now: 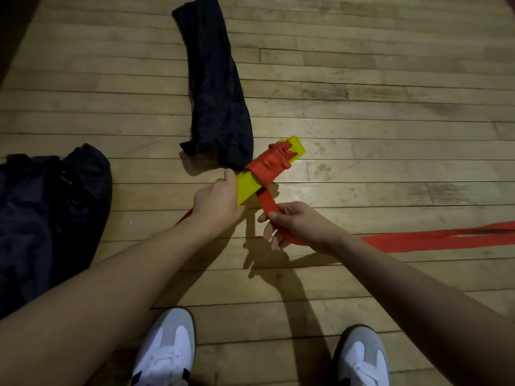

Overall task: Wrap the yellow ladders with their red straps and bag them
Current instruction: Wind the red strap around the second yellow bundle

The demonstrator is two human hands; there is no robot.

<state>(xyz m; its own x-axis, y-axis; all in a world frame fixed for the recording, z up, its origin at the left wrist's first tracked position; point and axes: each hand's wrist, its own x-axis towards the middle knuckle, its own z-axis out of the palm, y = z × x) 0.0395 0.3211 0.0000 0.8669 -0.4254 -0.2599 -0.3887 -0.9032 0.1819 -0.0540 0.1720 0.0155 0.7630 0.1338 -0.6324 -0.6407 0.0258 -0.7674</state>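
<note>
Red strap around yellow ladder

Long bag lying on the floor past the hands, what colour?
Black. The long bag shows plainly in the head view.

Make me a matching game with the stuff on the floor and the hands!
Things:
1. left hand
2. right hand
3. long black bag
4. shoes

Places or states:
A. lies flat on the wooden floor, beyond the hands
B. holds the yellow ladder rungs
C. white and grey, at the bottom edge
D. pulls the red strap

Pairs: 1-B, 2-D, 3-A, 4-C
</note>
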